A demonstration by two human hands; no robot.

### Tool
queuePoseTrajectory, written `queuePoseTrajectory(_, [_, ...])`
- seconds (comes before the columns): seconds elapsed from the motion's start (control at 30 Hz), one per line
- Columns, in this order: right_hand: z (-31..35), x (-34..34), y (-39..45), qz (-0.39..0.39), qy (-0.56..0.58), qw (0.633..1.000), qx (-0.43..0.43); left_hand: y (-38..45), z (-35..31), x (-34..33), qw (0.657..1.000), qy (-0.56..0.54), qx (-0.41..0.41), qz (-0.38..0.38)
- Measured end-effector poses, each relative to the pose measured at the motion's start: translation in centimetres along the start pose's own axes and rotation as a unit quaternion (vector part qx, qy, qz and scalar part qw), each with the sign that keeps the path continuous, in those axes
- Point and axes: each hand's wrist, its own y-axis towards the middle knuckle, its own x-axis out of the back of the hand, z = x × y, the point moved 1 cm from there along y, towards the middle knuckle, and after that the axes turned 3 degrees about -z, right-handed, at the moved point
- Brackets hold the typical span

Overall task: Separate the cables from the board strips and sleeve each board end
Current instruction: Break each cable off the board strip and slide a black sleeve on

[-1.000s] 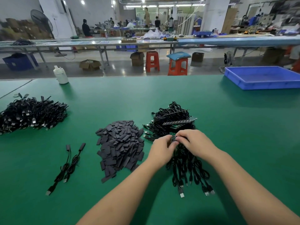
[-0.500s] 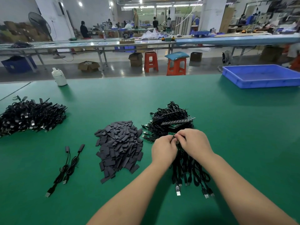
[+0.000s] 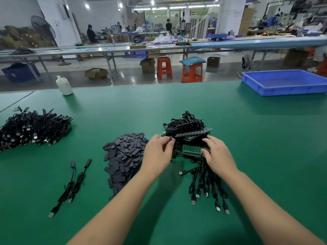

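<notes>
The left hand (image 3: 157, 152) pinches a small black-cabled board end (image 3: 170, 138); the right hand (image 3: 216, 156) grips the green board strip (image 3: 192, 149). Tangled cables could snag, dragging the strip.

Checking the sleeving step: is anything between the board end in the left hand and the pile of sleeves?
Nothing visible. The left hand pinches the small board end right beside the grey sleeve pile, with only bare green mat between them.

Green table (image 3: 247, 138); black cables (image 3: 207, 181); dark grey sleeves (image 3: 123, 156); green board strip (image 3: 192, 149) (ribbed); blue tray (image 3: 283, 89).
</notes>
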Motion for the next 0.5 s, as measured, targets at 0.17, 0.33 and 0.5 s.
queuePoseTrajectory(0.17, [5.5,0.1,-0.7,0.150,0.429,0.887,-0.079,0.2,-1.7,-0.3,0.989,-0.118,0.040,0.082])
queuePoseTrajectory(0.33, [7.0,-0.4,-1.4,0.166,0.472,0.864,-0.052,0.6,-0.6,-0.1,0.944,-0.265,0.176,0.092])
queuePoseTrajectory(0.5, [5.9,-1.6,-2.2,0.167,0.362,0.915,-0.062,-0.7,3.8,0.3,0.959,-0.140,0.190,0.155])
